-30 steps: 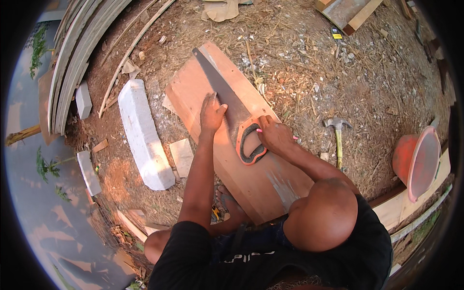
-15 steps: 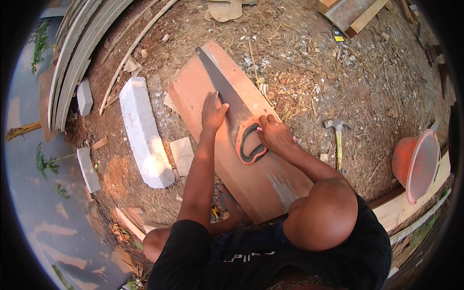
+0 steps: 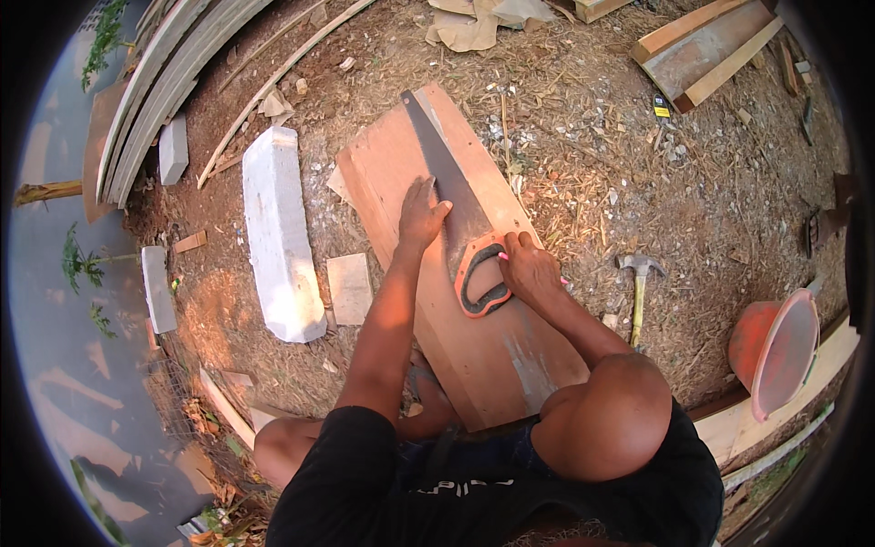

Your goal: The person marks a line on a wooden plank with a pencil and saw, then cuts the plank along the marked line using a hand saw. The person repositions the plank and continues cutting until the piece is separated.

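A handsaw [image 3: 460, 208] with an orange and black handle lies flat on a brown wooden board [image 3: 478, 365]. My left hand [image 3: 422, 219] is at the toothed edge of the blade, its thumb and fingertips holding the blade against the board. By the right side of the saw handle, my right hand [image 3: 533, 272] is closed around a thin pink pencil-like stick [image 3: 503, 256]. Its fingertips rest close to the blade's heel and the board's right edge. The stick's lower end shows behind the hand; its tip is hidden.
Right of the board, a claw hammer [image 3: 640, 287] lies on the littered ground, with an orange bucket [image 3: 761, 342] beyond it. A long white block [image 3: 281, 237] and a small wooden square [image 3: 350, 288] lie left. A wooden trough [image 3: 706, 50] sits far right; curved planks [image 3: 173, 82] stand far left.
The view has shifted, so the ground things appear displaced. My right hand has moved slightly along the saw handle toward its upper right corner. My left hand stays on the blade.
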Tool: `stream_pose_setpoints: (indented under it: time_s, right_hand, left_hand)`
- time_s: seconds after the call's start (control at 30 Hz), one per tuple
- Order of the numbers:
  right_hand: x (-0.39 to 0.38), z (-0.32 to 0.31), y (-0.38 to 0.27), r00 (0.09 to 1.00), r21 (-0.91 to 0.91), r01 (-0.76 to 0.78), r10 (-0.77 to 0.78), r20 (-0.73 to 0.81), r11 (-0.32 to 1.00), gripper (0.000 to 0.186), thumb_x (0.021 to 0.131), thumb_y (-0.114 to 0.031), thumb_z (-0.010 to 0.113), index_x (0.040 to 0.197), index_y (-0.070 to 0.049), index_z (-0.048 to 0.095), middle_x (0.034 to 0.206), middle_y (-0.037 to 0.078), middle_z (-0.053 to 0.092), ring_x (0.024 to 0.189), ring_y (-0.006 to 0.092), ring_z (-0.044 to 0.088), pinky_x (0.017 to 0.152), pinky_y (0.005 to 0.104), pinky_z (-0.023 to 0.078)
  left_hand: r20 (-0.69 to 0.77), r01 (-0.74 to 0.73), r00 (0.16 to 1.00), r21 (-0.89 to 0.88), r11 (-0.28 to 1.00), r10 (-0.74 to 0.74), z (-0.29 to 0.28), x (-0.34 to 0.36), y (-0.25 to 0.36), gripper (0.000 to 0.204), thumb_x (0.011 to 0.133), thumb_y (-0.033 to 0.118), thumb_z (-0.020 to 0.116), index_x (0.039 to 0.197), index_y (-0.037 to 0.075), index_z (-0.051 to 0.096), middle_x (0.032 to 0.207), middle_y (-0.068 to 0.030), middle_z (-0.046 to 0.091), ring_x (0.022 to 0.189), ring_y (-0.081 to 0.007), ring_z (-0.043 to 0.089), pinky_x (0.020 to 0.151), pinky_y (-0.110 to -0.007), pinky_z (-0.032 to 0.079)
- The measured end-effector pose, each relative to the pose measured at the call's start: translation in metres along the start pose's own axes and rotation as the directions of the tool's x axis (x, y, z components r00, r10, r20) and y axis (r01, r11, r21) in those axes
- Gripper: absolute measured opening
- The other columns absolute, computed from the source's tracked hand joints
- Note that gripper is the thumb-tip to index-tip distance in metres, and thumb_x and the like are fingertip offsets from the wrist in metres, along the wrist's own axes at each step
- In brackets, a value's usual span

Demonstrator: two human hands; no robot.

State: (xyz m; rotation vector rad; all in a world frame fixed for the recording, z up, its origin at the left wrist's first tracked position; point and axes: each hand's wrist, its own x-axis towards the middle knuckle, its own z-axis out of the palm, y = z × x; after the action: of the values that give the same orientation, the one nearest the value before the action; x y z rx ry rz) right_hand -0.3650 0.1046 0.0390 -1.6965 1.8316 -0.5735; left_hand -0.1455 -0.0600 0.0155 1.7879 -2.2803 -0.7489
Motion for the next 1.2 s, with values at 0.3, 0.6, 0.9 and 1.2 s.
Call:
stream_pose_setpoints:
  time_s: [0.3,0.6,0.9,1.2]
  right_hand:
    - [0.005,-0.014,0.007,0.999,-0.003,0.048,-0.048,0.011,0.999,0.03,0.087,-0.027,0.068,0.105,-0.004,0.061,0.097,0.02,0.068,0.079,0.0405,0.073,0.067,0.0499,0.06]
    - [0.136,-0.136,-0.013,0.931,0.003,0.009,-0.01,0.365,1.0,0.062,0.103,-0.056,0.045,0.09,-0.001,0.069,0.08,0.022,0.069,0.082,0.0406,0.07,0.081,0.0513,0.053]
    - [0.285,-0.097,-0.049,0.942,0.196,0.185,-0.231,0.244,0.963,0.035,0.093,-0.038,0.065,0.095,-0.004,0.073,0.083,0.012,0.071,0.074,0.0248,0.067,0.071,0.0393,0.053]
    - [0.36,-0.038,-0.054,0.971,0.075,0.241,-0.241,-0.007,0.968,0.031,0.088,-0.029,0.062,0.106,-0.007,0.074,0.1,0.02,0.075,0.099,0.0373,0.071,0.09,0.0456,0.055]
  left_hand:
    - [0.142,-0.009,0.989,0.241,0.97,-0.026,-0.018,0.014,0.037,0.077,0.086,0.03,0.067,0.158,0.023,0.041,0.169,-0.0069,0.028,0.147,-0.0384,0.038,0.115,-0.052,0.043]
    - [0.269,0.109,0.94,0.346,0.932,-0.21,-0.039,0.016,0.051,0.076,0.089,0.034,0.072,0.158,0.031,0.039,0.17,0.0012,0.027,0.145,-0.0367,0.041,0.114,-0.055,0.044]
    - [0.289,0.073,0.937,0.392,0.917,-0.198,-0.037,0.023,0.061,0.079,0.088,0.036,0.075,0.157,0.025,0.038,0.167,-0.0016,0.031,0.137,-0.0397,0.048,0.107,-0.052,0.052]
    - [0.247,0.022,0.961,0.374,0.927,-0.123,-0.035,0.02,0.058,0.075,0.088,0.036,0.076,0.154,0.021,0.043,0.165,-0.0059,0.034,0.134,-0.0424,0.05,0.099,-0.053,0.057]
